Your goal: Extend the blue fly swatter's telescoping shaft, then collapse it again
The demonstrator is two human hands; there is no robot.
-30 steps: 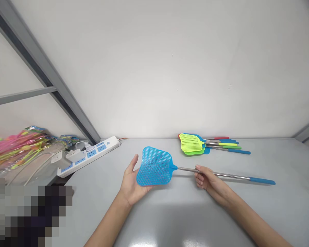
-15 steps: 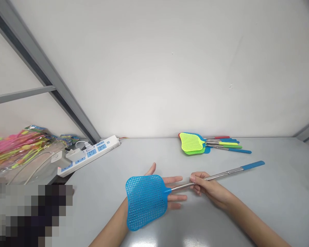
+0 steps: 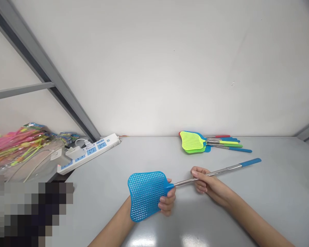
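Note:
A blue fly swatter (image 3: pixel 147 195) with a perforated head, a silver metal rod and a blue grip is held above the table. My left hand (image 3: pixel 167 200) is behind the head, its fingers curled round the right edge near the neck; the palm and thumb are mostly hidden by the mesh. My right hand (image 3: pixel 204 180) pinches the rod between thumb and fingers, about midway along. The rod slants up to the right, its blue grip lying beyond my right hand.
Several fly swatters in yellow, green, blue and red lie stacked (image 3: pixel 193 141) against the wall. At the left, a white power strip (image 3: pixel 92 152) carries plugs and cables. Beside it are colourful items in clear plastic bags (image 3: pixel 20 144). The grey table (image 3: pixel 280 192) meets a white wall.
The fingers of my left hand, stretched out behind the swatter head before, have curled round its edge. My right hand keeps its pinch on the rod; the swatter has shifted slightly.

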